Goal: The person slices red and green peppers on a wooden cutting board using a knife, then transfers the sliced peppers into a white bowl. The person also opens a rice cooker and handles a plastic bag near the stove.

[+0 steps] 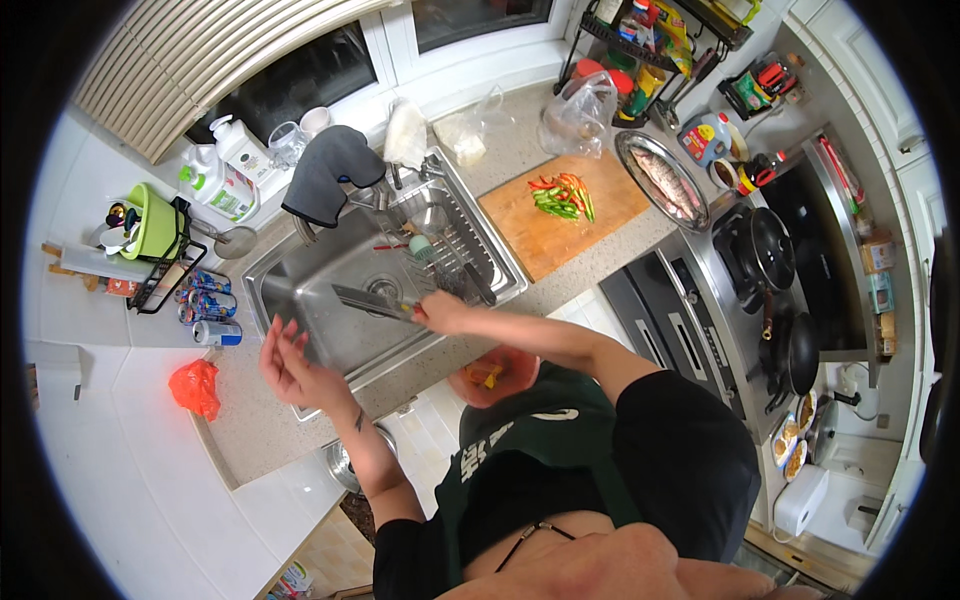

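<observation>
My right hand (444, 311) grips the handle of a kitchen knife (371, 301), whose broad blade points left over the stainless steel sink (322, 292). Above the sink's left front edge, my left hand (296, 367) is raised with nothing in it, its fingers spread. A metal draining basket (480, 251) sits in the right part of the sink. Inside it are a dark-handled utensil (478, 283) and a pale green item (421, 247) I cannot make out. Right of the sink, sliced red and green peppers (562, 197) lie on a wooden cutting board (525, 236).
A whole fish (664, 180) lies on an oval metal platter (703, 217). A dark grey cloth item (330, 176) hangs over the faucet. Drink cans (217, 333) and a red plastic bag (195, 388) are at left. Lidded pan (765, 247) and wok (799, 352) stand on the stove.
</observation>
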### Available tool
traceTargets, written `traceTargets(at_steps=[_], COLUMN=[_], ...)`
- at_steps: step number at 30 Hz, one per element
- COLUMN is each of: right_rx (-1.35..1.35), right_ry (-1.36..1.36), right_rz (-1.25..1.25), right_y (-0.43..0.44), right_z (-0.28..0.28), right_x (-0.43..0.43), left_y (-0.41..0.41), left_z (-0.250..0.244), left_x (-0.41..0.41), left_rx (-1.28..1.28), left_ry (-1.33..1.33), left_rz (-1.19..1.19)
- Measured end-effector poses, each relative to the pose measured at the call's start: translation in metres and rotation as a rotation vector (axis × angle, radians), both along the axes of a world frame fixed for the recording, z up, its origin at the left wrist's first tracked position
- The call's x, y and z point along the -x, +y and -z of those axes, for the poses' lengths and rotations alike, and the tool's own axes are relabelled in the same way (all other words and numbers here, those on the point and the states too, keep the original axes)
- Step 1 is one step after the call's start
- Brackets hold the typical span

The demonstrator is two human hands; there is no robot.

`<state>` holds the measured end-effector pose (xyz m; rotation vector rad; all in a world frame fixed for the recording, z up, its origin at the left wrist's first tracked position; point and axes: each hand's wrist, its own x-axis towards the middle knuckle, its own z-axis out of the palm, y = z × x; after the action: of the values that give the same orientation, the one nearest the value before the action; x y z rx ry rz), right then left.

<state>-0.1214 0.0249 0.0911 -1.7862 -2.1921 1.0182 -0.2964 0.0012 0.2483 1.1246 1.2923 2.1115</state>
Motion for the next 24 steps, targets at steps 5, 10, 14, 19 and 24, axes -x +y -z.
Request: traceTargets(at_steps=[5, 10, 14, 19, 24], right_rx=[-0.052, -0.224, -0.510, -0.619, -0.746], right_ry=[0.135, 0.310, 0.097, -0.152, -0.163], right_rz=[0.126, 0.492, 0.687, 0.751, 0.757], right_y=[-0.022, -0.058, -0.064, -0.044, -0.013], right_z=[-0.019, -0.042, -0.044, 0.009, 0.053], right_x=[-0.037, -0.153, -0.253, -0.366, -0.419], left_y=[-0.032, -0.079, -0.116, -0.123, -0.121], left_z=[0.021, 0.078, 0.125, 0.148, 0.145], left_x=[0.019, 0.013, -0.029, -0.112, -0.184], left_rx=[0.080, 0.367, 0.530, 0.598, 0.608], left_ry=[0.065, 0.043, -0.009, -0.096, -0.124], left_rz=[-0.116, -0.076, 0.054, 0.294, 0.396])
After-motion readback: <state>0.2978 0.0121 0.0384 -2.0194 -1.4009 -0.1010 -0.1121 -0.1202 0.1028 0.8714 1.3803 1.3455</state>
